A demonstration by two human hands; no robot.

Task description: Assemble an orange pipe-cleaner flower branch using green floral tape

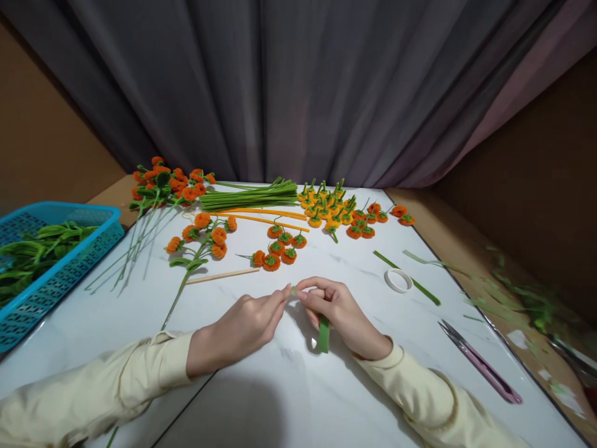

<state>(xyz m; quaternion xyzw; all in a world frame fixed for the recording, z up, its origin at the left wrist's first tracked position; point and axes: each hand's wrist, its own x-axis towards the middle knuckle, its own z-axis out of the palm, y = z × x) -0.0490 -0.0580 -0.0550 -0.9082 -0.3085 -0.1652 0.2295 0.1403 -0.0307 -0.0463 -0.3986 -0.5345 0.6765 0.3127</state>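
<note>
My left hand (247, 325) and my right hand (336, 311) meet fingertip to fingertip above the middle of the white tabletop. Both are closed in a pinch at one end of a strip of green tape (324, 336). The rest of that strip hangs below my right palm, partly hidden by the fingers. Beyond my hands lies a loose cluster of small orange fuzzy pumpkins (276, 247) with green tops. To the left, a stem with several orange pumpkins and green leaves (189, 266) rests beside a thin wooden stick (222, 276).
Purple-handled snips (485, 366) and a white tape ring (398, 280) lie at right. A blue basket (93, 249) with green leaves stands at left. Along the back are green pipe cleaners (252, 197), yellow pumpkins (333, 208) and finished-looking orange sprigs (172, 182). Green scraps litter the right edge.
</note>
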